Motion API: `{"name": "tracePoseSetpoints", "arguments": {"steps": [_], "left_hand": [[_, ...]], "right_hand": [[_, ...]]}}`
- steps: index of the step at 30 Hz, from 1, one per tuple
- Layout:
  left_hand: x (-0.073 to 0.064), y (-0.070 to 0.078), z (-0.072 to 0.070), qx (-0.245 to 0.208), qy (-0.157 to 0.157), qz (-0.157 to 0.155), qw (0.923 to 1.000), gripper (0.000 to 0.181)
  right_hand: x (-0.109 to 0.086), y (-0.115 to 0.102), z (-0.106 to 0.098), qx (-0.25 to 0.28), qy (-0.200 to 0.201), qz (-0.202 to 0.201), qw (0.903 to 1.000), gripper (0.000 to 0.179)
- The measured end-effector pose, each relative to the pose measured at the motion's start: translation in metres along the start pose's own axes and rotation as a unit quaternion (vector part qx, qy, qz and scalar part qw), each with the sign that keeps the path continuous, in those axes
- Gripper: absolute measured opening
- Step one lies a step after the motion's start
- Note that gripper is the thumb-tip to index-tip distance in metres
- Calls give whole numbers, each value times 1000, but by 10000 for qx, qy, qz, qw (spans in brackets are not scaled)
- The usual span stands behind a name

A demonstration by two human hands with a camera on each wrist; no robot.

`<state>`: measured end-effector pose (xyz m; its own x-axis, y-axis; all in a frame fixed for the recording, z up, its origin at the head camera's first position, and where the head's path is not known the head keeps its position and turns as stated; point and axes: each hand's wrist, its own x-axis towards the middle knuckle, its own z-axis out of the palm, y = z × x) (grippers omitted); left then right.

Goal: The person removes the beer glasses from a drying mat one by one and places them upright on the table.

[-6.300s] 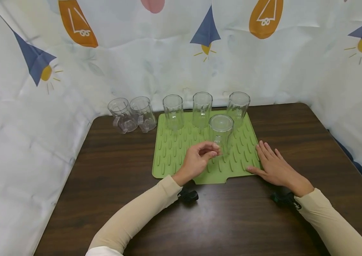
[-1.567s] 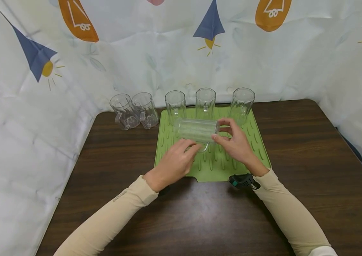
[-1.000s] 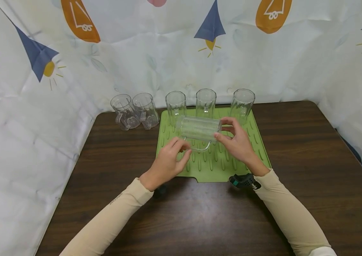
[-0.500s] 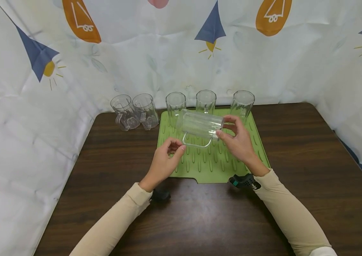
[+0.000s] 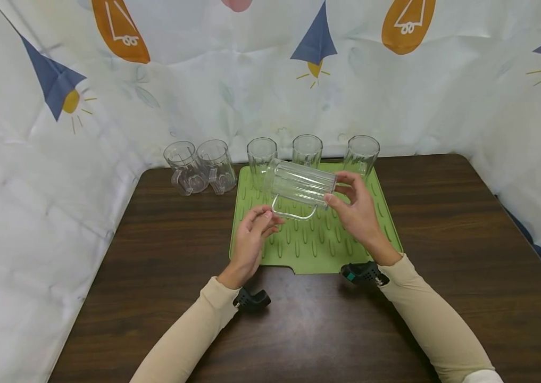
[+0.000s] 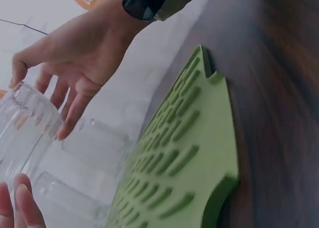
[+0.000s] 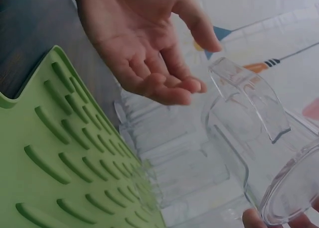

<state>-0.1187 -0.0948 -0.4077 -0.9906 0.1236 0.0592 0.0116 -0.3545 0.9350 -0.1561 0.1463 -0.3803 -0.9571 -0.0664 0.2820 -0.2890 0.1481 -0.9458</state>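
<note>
Above the flat, light-green, rubbery-looking mat (image 5: 318, 260) with long bumps, a tall, clear, round mug (image 5: 301, 183) lies on its side in the air, its see-through, bent handle (image 5: 294, 217) toward the near side. From far away I see the right grip (image 5: 356, 210), a bare hand, pinching one end of the mug with thumb and fingers. The left grip (image 5: 250, 236), also a bare hand, has loose fingers and holds nothing; it is just beside the handle, and I cannot tell if a fingertip touches it.

To do this bit well, I think the right thumb should press snugly, as the smooth side may slip. I would bring the left fingers softly to the handle and steer clear of the three clear, round mugs (image 5: 307, 151) behind.

I count six mugs: one held, those three standing on the far part of the mat, and two clear, round mugs (image 5: 216, 159) standing side by side on the brown, wood-look desk (image 5: 323, 330), left of the mat. One mat, two grips, two small black wrist cameras (image 5: 252, 301).
</note>
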Motion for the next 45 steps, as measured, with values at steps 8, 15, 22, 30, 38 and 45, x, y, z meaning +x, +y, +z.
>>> {"name": "tracePoseSetpoints", "arguments": {"steps": [8,15,22,30,38,45], "left_hand": [[-1,-7,7,-1745,-213,-276,9840,21],[-2,-13,17,-2525,-483,-51,9664,23],[-3,-20,24,-2963,-781,257,9516,20],[-1,-20,27,-3369,-506,156,9401,12],[-2,-21,28,-3455,-480,203,9370,14],[-3,-21,28,-3436,-390,319,9377,16]], "right_hand": [[-2,-1,1,136,45,-2,9999,54],[-2,-1,5,224,73,-52,9997,53],[-3,0,9,272,53,56,9996,55],[-4,1,11,324,112,184,9992,55],[-5,2,13,344,118,135,9992,54],[-6,2,16,351,86,117,9993,54]]}}
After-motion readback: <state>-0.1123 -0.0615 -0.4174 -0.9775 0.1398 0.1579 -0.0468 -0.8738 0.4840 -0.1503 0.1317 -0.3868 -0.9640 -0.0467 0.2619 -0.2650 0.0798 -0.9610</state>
